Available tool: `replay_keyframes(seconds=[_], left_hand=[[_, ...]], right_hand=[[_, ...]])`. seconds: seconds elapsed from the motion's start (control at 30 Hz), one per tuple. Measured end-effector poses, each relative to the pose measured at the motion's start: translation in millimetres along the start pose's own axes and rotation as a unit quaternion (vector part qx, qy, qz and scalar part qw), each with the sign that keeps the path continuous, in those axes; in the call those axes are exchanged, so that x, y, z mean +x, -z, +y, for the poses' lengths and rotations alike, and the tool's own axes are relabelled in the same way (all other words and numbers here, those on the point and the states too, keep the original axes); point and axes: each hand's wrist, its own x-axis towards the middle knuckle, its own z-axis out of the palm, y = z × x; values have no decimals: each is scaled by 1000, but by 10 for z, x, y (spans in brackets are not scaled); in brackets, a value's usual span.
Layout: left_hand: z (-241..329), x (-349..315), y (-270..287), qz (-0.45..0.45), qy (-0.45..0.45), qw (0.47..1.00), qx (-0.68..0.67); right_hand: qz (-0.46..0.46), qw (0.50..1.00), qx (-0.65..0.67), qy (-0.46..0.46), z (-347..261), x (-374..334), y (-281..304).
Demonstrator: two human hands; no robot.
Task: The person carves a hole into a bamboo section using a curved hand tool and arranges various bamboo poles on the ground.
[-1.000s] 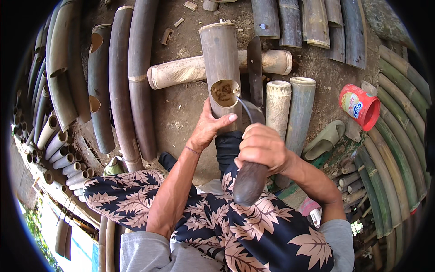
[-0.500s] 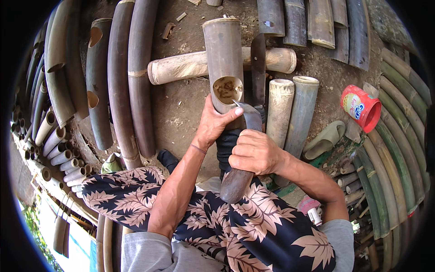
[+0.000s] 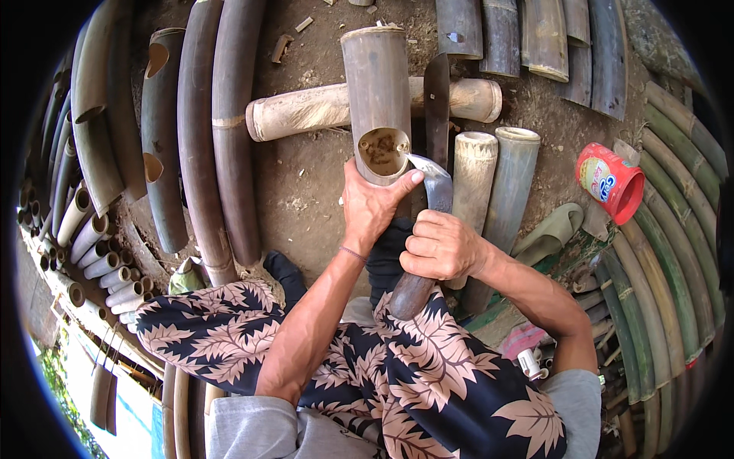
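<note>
A thick brown bamboo tube points away from me, with an oval hole cut through its wall near my end. My left hand grips the tube's near end, its thumb stretched toward the blade. A curved knife is in my right hand, fingers wrapped round its dark handle, whose butt rests near my lap. The blade's hooked tip touches or nearly touches the right rim of the hole. Pale fibres show inside the hole. Beneath the tube, a pale bamboo log lies crosswise on the dirt.
A dark machete blade stands just right of the tube. Beside it are two upright bamboo pieces. Long bamboo tubes line the left, green poles the right. A red container and a green clog lie at right.
The knife tip has shifted from within the hole to its right rim. My right hand has moved slightly right and away from me. My left hand still grips the tube.
</note>
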Motion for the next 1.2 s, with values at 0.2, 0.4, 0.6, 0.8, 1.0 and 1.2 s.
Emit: replay_keyframes(seconds=[0.2,0.4,0.6,0.8,1.0,1.2], left_hand=[[154,-56,-107,74,9,994,85],[-7,-15,11,-14,-42,997,-64],[-153,-32,324,-183,0,950,-254],[-202,-42,360,-191,24,943,-271],[-254,-3,319,-168,19,954,-247],[-243,-17,243,-101,23,970,-220]], right_hand=[[-47,997,-41,42,187,-234,-7],[3,999,-42,-1,54,-65,111],[6,999,43,11,-28,374,357],[-65,983,169,-2,-67,398,160],[-72,982,175,13,-6,418,119],[-93,988,119,43,130,364,-25]])
